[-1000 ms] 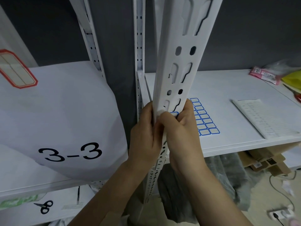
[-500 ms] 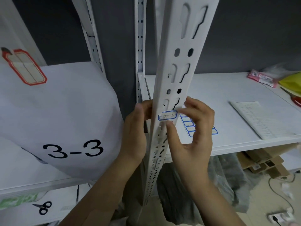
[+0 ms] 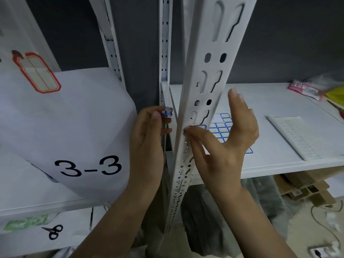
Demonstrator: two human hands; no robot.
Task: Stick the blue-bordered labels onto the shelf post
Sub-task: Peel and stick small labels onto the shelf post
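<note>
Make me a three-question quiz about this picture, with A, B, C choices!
1. Where do the small black scissors lie?
A) low on the left
B) on the right shelf
C) in a hand

2. What colour borders the big paper label at the upper left?
A) blue
B) red
C) green

3. What is the left hand doing?
A) lying flat
B) holding the scissors
C) pinching a crumpled blue-and-white paper scrap

Answers:
1 A, they lie below the white "3-3" bag.
2 B, its rim is red.
3 C, the scrap sits between thumb and fingers, beside the white slotted metal shelf post.
</note>
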